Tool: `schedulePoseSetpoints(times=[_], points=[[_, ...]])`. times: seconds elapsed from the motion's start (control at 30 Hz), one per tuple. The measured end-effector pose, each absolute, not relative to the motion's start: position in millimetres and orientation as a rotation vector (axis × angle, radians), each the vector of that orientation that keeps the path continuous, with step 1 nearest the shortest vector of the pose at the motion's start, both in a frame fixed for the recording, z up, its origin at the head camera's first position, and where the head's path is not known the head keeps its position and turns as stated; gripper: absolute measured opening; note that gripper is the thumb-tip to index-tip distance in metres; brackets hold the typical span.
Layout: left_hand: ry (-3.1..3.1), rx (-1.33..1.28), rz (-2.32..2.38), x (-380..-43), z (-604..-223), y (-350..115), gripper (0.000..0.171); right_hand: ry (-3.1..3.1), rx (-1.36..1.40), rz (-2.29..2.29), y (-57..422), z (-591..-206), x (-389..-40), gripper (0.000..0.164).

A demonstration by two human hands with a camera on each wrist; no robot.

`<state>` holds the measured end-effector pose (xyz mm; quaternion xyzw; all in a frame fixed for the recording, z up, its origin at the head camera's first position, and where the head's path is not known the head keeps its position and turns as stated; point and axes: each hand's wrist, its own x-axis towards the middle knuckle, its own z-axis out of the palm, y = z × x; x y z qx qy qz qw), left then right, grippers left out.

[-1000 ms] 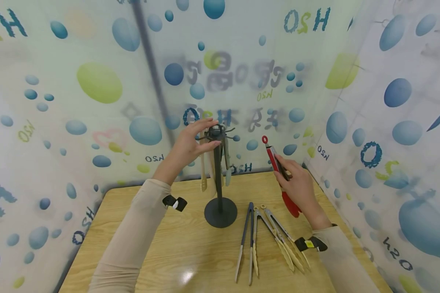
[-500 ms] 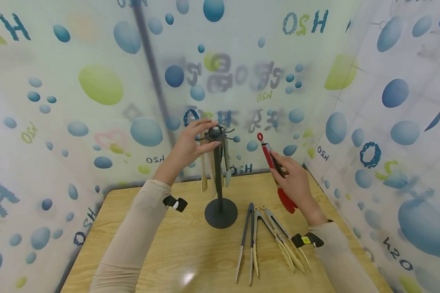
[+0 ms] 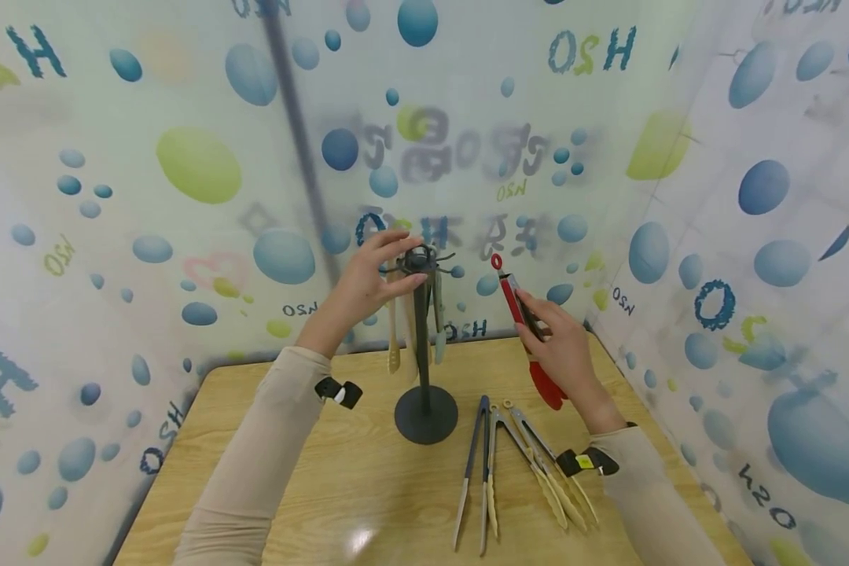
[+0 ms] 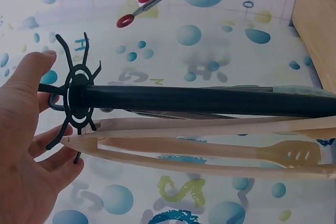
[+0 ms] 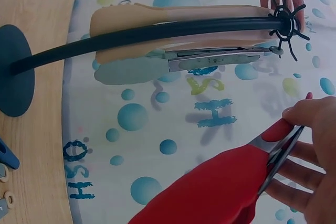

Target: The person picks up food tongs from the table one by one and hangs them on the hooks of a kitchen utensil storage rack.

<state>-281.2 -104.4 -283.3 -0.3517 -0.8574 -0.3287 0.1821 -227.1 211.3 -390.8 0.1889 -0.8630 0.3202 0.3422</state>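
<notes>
The person's left hand [image 3: 369, 275] curls its thumb and fingers round the hooked top of a black stand [image 3: 422, 338]. Beneath those fingers hang beige tongs [image 4: 210, 126] and, just right of them, pale-blue-tipped tongs [image 5: 152, 69]. On the counter [image 3: 354, 456], below and between both hands' fingers, lie blue-handled tongs [image 3: 485, 440], then cream-tipped tongs [image 3: 552, 496]. The right hand's [image 3: 564, 346] fingers grip red tongs [image 5: 220, 187], ring end above the fingers, tips below, apart from the stand.
</notes>
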Motion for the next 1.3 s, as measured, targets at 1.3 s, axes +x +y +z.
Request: schedulePoseSetpoints(times=[1.3], points=[[-2.551, -1.091, -0.989, -279, -280, -115, 0.069, -2.233, 0.645, 0.969, 187, -373, -239, 0.056]])
